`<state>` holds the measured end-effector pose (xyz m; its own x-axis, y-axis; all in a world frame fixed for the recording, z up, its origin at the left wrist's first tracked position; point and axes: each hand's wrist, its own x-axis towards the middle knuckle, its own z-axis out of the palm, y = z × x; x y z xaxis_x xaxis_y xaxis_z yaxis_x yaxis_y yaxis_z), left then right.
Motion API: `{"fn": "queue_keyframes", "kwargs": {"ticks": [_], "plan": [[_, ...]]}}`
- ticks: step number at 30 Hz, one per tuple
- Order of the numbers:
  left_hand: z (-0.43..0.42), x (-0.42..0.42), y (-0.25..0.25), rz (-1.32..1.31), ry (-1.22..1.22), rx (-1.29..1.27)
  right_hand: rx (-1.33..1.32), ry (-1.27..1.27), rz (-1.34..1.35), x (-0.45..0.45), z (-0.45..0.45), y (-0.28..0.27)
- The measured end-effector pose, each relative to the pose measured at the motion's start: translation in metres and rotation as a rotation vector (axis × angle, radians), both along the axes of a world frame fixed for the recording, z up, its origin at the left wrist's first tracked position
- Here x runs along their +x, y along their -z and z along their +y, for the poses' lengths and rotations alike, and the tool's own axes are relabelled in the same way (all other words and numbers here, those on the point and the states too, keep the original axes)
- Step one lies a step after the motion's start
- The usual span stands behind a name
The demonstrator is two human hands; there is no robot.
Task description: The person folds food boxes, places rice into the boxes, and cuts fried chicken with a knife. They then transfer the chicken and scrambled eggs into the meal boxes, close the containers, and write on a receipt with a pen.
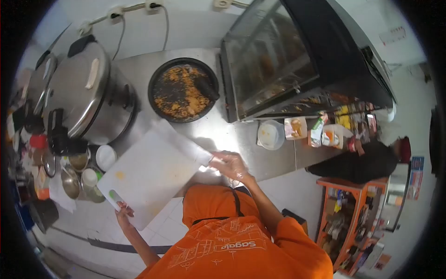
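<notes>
Head view — left hand [124,215] pinching board [144,172], right hand [231,166] gripping knife [197,152] — bowl [152,94] beyond, between pot [76,93] and cabinet [332,51]

A glass display case [272,60] stands on the counter [274,163], a clear tub [271,135] and food carton [295,128] along its near side, a steel cooker [81,93] well to its left, an orange shelf unit [354,216] to its near right.

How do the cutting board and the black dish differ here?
Shape and colour: the cutting board is white and rectangular, the black dish round and dark.
Support: the left hand holds the board, while the dish rests on the metal counter.
Contents: the board shows a few yellowish stains; the dish holds scattered orange-brown food.
</notes>
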<state>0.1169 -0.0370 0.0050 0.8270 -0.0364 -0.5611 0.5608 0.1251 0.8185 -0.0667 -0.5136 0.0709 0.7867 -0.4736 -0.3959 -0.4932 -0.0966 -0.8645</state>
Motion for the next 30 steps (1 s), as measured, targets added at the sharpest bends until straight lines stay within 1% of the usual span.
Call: {"fn": "queue_keyframes", "kwargs": {"ticks": [2, 4, 5, 6, 7, 8, 9, 10, 11, 13, 14, 16, 17, 19, 20, 21, 22, 23, 26, 29, 30], "plan": [[-0.004, 0.008, 0.024, 0.042, 0.116, -0.007, -0.204, -0.209, -0.123, -0.006, 0.002, 0.027], [-0.026, 0.014, 0.046, 0.059, 0.206, 0.035, -0.291, -0.342, -0.039, -0.003, 0.002, 0.053], [-0.027, 0.022, 0.069, 0.041, 0.334, -0.01, -0.33, -0.414, 0.002, -0.003, 0.001, 0.064], [-0.039, 0.027, 0.09, 0.033, 0.345, -0.033, -0.348, -0.411, -0.018, -0.003, -0.001, 0.073], [-0.055, 0.036, 0.096, 0.024, 0.359, -0.054, -0.439, -0.4, 0.002, -0.001, -0.005, 0.086], [-0.072, 0.046, 0.102, -0.056, 0.434, 0.037, -0.526, -0.389, 0.027, -0.001, -0.009, 0.1], [-0.102, 0.05, 0.097, -0.135, 0.507, 0.128, -0.609, -0.38, 0.056, -0.003, -0.012, 0.113], [-0.118, 0.053, 0.095, -0.214, 0.578, 0.219, -0.691, -0.373, 0.087, -0.004, -0.01, 0.116], [-0.125, 0.055, 0.101, -0.532, 0.623, 0.476, -0.729, -0.367, 0.122, -0.003, -0.008, 0.119], [-0.144, 0.064, 0.116, -1.194, 0.645, 0.974, -0.813, -0.354, 0.188, 0.004, -0.008, 0.101], [-0.181, 0.044, 0.061, -1.189, 0.654, 1.085, -0.691, -0.31, 0.23, 0.004, -0.003, 0.066], [-0.245, 0.004, 0.018, -1.198, 0.92, 0.725, -0.644, -0.379, 0.22, 0.0, 0.017, 0.041], [-0.26, -0.006, 0.011, -1.183, 1.048, 0.544, -0.617, -0.416, 0.215, -0.001, 0.027, 0.034], [-0.285, 0.007, 0.029, -1.194, 1.327, 0.561, -0.527, -0.423, 0.225, -0.003, 0.028, 0.02], [-0.292, 0.01, 0.035, -1.22, 1.345, 0.54, -0.477, -0.431, 0.226, -0.001, 0.029, 0.017], [-0.303, 0.011, 0.029, -1.246, 1.362, 0.518, -0.451, -0.428, 0.205, 0.001, 0.025, 0.015], [-0.327, -0.008, -0.01, -1.293, 1.258, 0.454, -0.425, -0.426, 0.187, 0.002, 0.018, 0.013], [-0.343, -0.022, -0.031, -1.333, 1.151, 0.385, -0.401, -0.426, 0.17, 0.001, 0.009, 0.011], [-0.359, 0.011, -0.002, -1.377, 1.327, 0.439, -0.333, -0.504, 0.165, 0.001, -0.022, -0.022], [-0.388, 0.034, -0.015, -1.172, 1.31, 0.566, -0.138, -0.404, -0.271, 0.002, -0.046, 0.023], [-0.4, 0.043, -0.012, -1.188, 1.267, 0.43, -0.089, -0.372, -0.4, 0.001, -0.051, 0.023]]}}
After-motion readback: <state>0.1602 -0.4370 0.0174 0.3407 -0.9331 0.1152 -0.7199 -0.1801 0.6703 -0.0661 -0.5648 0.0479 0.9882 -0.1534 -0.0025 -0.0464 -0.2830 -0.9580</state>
